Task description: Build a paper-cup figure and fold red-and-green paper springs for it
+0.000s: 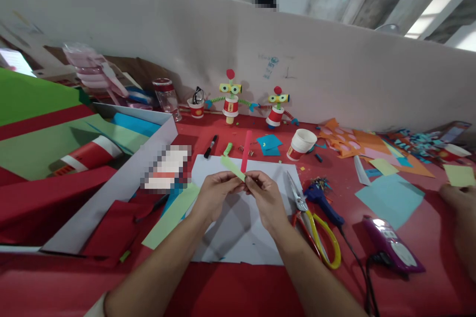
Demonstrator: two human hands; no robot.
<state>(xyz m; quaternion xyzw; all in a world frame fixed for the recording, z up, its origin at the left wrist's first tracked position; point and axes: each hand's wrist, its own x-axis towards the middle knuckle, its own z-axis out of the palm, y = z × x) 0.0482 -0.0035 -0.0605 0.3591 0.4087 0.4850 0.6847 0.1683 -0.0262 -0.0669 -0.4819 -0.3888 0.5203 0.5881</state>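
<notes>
My left hand (pixel 219 190) and my right hand (pixel 263 195) meet over a white sheet (pixel 238 242), fingertips pinched. Between them are a light green paper strip (pixel 231 165) and a red paper strip (pixel 247 148). The two strips come together at my fingers; the green one slants up to the left, while the red one points away from me. Just beyond lie a folded green paper spring (pixel 228 148) and a black marker (pixel 211 146). Scissors (pixel 311 220) with yellow and red handles rest right of my right hand, beside a blue glue gun (pixel 324 203).
Two paper-cup robots (pixel 230 106) stand against the white partition (pixel 167 25). Stacked paper cups (pixel 302 143) sit at the right. A box (pixel 169 131) of coloured paper occupies the left. Another person's hand (pixel 455 195) is by a yellow paper at far right. A purple device (pixel 392 247) lies nearer.
</notes>
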